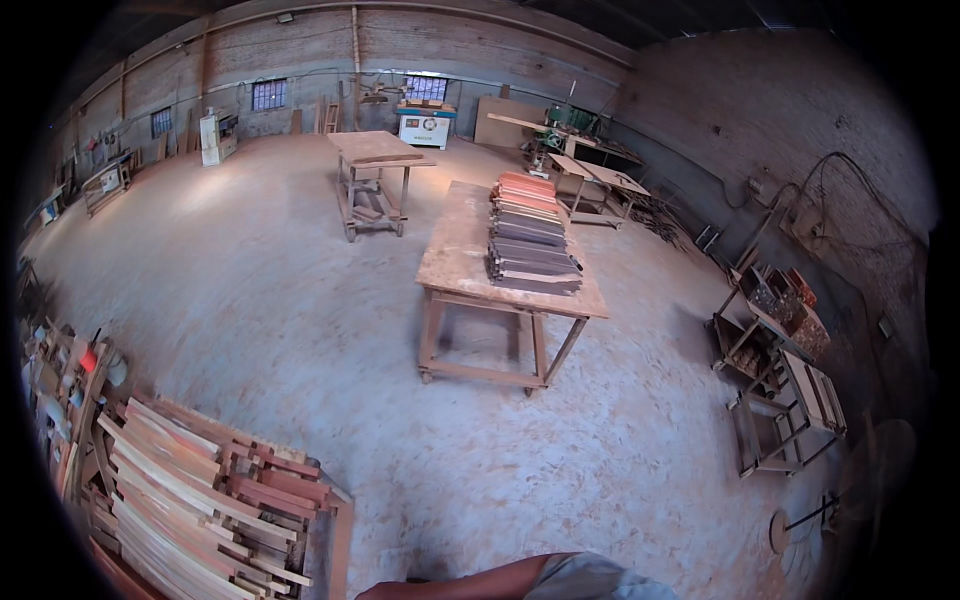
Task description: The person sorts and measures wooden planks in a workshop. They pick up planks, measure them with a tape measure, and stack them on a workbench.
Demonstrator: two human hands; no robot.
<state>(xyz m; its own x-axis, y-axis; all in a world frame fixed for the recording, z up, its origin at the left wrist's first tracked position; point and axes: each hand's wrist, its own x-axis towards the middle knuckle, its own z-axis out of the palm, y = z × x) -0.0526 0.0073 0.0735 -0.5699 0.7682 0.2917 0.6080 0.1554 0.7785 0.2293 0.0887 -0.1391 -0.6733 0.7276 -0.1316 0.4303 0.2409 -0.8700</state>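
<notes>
At the lower edge of the head view, a bare forearm [470, 583] comes out of a grey sleeve [600, 577] and reaches leftward. Its hand is cut off by the picture's edge, and I cannot tell what it holds. Neither of my hands shows. Left of the forearm, a large stack of sawn wood strips [170, 490] lies in layers, pale and reddish. Ahead stands a wheeled wooden table [455, 240] bearing a row of strips [530, 235], reddish at the far end and dark at the near end.
Beyond is another wheeled table [380, 148]. A white and teal machine [425, 125] and a green machine [575, 120] stand by the far wall. Carts [790, 400] with wood line the right side. Clutter with a red container [88, 360] sits at left. Sawdust covers the floor [300, 310].
</notes>
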